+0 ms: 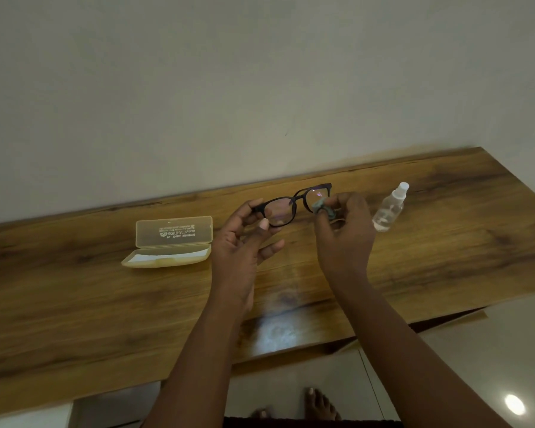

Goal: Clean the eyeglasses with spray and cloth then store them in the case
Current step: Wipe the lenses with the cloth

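Black-framed eyeglasses held above table at frame centre, left hand pinching one rim, right hand pinching grey cloth onto other lens; risk: light pinch slipping or frame twisting under rubbing pressure.

- Setting: looks like a home interior.
- Wood-grain table across mid frame, against plain painted wall.
- Glossy floor tiles lower right; bare foot at bottom.

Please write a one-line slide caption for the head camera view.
Left hand holds black eyeglasses while right hand wipes one lens with a cloth; open case and spray bottle nearby.
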